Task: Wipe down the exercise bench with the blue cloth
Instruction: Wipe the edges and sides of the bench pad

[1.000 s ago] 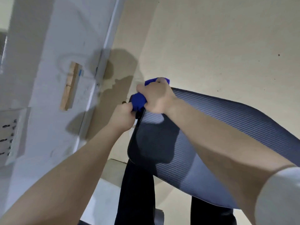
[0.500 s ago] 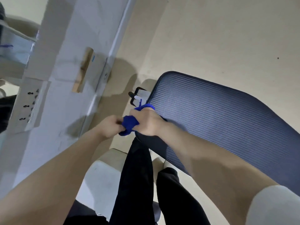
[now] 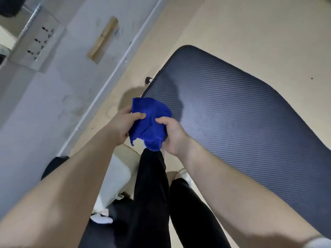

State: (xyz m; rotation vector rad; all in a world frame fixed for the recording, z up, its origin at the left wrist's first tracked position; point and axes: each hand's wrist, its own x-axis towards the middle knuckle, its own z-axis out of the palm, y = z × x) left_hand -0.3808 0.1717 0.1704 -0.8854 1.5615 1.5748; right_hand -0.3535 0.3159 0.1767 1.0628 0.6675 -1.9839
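A crumpled blue cloth (image 3: pixel 149 122) hangs just off the near edge of the dark, ribbed exercise bench (image 3: pixel 241 122).

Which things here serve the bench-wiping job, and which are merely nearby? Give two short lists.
For the job: crumpled blue cloth, held by both hands, left and right; dark ribbed padded bench.

Merely nearby: wooden block on the wall; grey socket strip; white box on the floor.

Exercise bench (image 3: pixel 232 122) cut off right.
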